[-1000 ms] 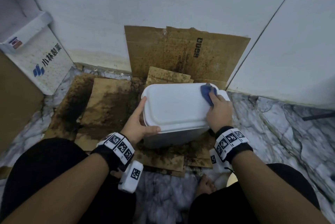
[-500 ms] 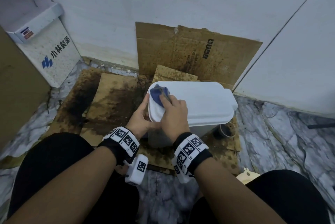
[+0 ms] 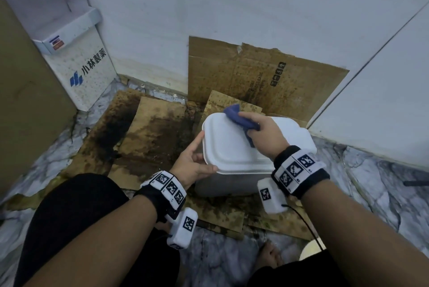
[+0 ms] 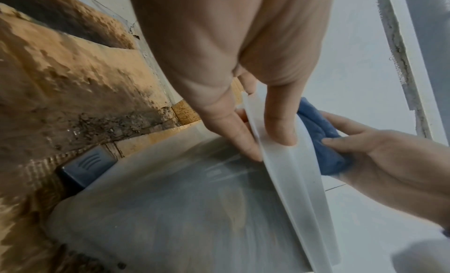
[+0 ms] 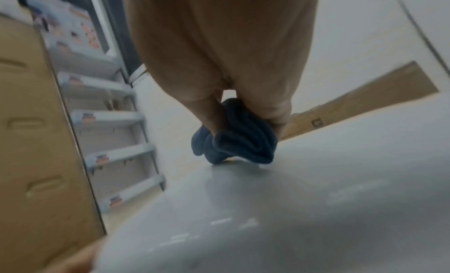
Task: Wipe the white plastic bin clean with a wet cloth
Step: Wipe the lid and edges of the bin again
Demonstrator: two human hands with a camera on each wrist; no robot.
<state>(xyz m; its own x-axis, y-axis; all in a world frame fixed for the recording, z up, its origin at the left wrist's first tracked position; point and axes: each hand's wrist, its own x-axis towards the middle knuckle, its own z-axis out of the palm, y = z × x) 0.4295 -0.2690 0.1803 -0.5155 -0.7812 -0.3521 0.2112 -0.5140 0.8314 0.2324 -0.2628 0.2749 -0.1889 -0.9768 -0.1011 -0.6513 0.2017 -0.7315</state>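
The white plastic bin [image 3: 234,181] stands on stained cardboard with its white lid [image 3: 222,147] on. My right hand [image 3: 262,132] grips a bunched blue cloth [image 3: 240,118] and presses it on the lid near its far left edge. The right wrist view shows the cloth [image 5: 236,136] squeezed between thumb and fingers of the right hand [image 5: 219,65], touching the lid [image 5: 316,181]. My left hand [image 3: 191,161] holds the lid's near left corner. In the left wrist view my left hand [image 4: 258,136] pinches the lid rim [image 4: 292,181], thumb on top and fingers beneath.
Mould-stained cardboard sheets [image 3: 148,138] cover the marble floor [image 3: 383,184], and one sheet [image 3: 267,77] leans on the white wall. A white display stand [image 3: 81,71] and a brown box [image 3: 25,112] are at the left. My knees and a bare foot [image 3: 269,256] are below.
My right hand swept the cloth from the lid's far right corner to its left end, then up to the far left edge. The left hand stayed on the near left corner.
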